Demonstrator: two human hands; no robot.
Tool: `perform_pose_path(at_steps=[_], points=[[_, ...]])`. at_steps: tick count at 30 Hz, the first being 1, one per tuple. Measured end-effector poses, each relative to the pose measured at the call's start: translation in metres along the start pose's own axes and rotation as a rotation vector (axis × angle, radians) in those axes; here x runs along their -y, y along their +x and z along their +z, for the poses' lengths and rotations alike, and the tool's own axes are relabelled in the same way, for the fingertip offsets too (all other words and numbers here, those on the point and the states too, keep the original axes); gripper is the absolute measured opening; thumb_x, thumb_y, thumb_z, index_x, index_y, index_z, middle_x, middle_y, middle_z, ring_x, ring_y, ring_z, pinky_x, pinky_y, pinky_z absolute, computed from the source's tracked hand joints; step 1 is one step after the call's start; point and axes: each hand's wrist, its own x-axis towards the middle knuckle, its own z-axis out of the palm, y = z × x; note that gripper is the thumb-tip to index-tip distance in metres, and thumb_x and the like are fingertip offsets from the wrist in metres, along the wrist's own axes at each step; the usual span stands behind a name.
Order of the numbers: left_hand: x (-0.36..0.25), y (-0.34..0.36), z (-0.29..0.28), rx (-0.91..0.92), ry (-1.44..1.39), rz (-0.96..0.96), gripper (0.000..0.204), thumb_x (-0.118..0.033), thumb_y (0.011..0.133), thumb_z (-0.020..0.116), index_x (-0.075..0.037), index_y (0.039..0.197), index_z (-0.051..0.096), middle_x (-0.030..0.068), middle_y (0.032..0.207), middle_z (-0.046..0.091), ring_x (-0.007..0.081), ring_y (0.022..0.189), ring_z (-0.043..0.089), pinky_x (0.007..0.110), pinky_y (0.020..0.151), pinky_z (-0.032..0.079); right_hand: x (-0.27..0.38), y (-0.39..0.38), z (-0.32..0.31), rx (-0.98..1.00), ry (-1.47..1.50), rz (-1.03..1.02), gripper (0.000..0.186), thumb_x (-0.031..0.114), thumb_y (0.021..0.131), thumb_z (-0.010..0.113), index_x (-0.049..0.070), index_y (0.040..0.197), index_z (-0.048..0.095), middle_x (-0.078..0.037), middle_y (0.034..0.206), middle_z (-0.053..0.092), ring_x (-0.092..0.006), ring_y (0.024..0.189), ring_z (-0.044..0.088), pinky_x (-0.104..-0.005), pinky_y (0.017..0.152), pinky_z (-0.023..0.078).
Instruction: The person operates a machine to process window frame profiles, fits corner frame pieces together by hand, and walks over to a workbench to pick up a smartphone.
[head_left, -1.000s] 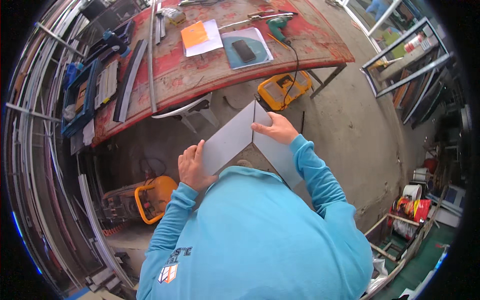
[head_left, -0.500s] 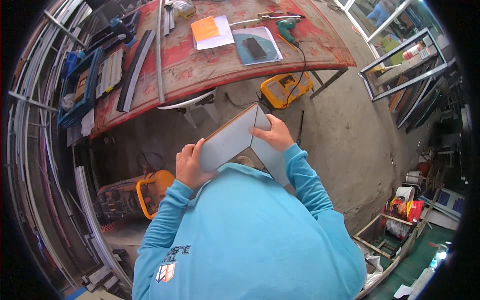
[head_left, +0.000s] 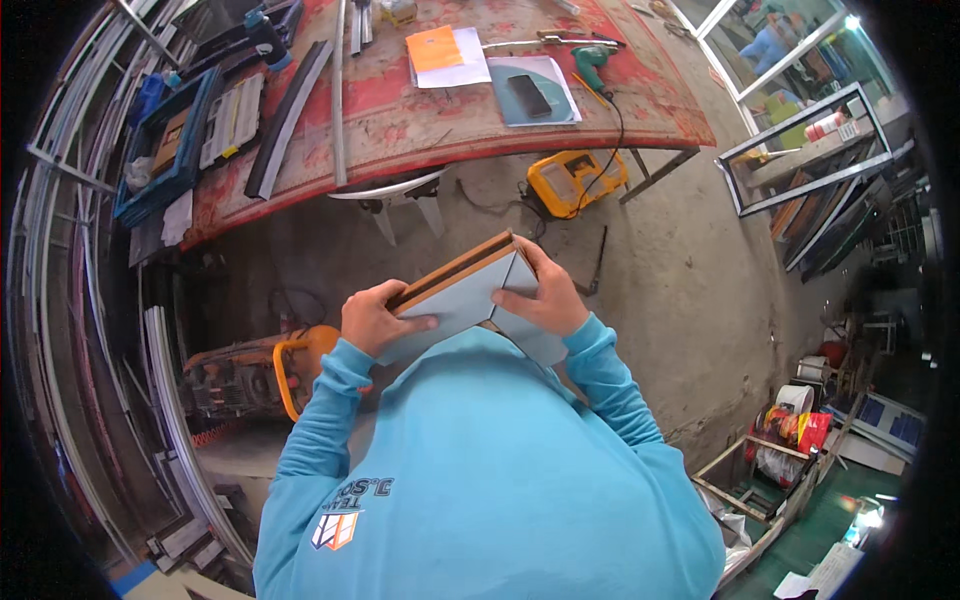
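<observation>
In front of my chest I hold a corner piece of frame profile (head_left: 458, 300), two pale grey-blue lengths meeting at a mitred joint, with brown outer edges. My left hand (head_left: 376, 318) is closed round the end of the left length, thumb on the pale face. At the joint, my right hand (head_left: 545, 298) grips the corner, its thumb pressed on the face near the seam and its fingers over the far edge. The brown edge, with a dark groove along it, faces up. My light-blue shirt covers the lower parts of both lengths.
Ahead stands a red-topped table (head_left: 400, 138) bearing a phone (head_left: 529, 96), papers, a green corded power tool (head_left: 593, 62) and metal strips. A yellow case (head_left: 575, 185) sits under it. An orange-handled machine (head_left: 290, 370) is at left, beside racked profiles (head_left: 60, 300). A wooden frame (head_left: 745, 480) lies right.
The corner piece has tipped so that its brown grooved edge shows more and its pale faces less. My left hand has shifted slightly left, its thumb now lying across the face.
</observation>
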Motion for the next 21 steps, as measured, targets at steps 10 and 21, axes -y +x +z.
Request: perform_pose_path(at_steps=[10, 21], points=[[-0.005, -0.020, 0.009, -0.051, 0.029, 0.007, 0.051, -0.033, 0.051, 0.083, -0.004, 0.088, 0.064, 0.0106, 0.077, 0.066, 0.0192, 0.067, 0.065, 0.030, 0.063, 0.052, 0.015, -0.016, 0.011, -0.030, 0.148, 0.118, 0.058, 0.023, 0.070, 0.074, -0.002, 0.115, 0.047, -0.015, 0.095, 0.061, -0.0214, 0.089, 0.059, -0.0306, 0.079, 0.046], [0.006, -0.036, 0.018, -0.078, -0.012, -0.052, 0.051, -0.035, 0.051, 0.083, -0.004, 0.087, 0.065, 0.0099, 0.075, 0.066, 0.0179, 0.066, 0.064, 0.029, 0.061, 0.051, 0.001, -0.013, 0.012, 0.070, 0.321, 0.010, 0.054, 0.014, 0.072, 0.072, -0.004, 0.116, 0.047, -0.013, 0.101, 0.059, -0.0166, 0.094, 0.055, -0.0284, 0.083, 0.045]])
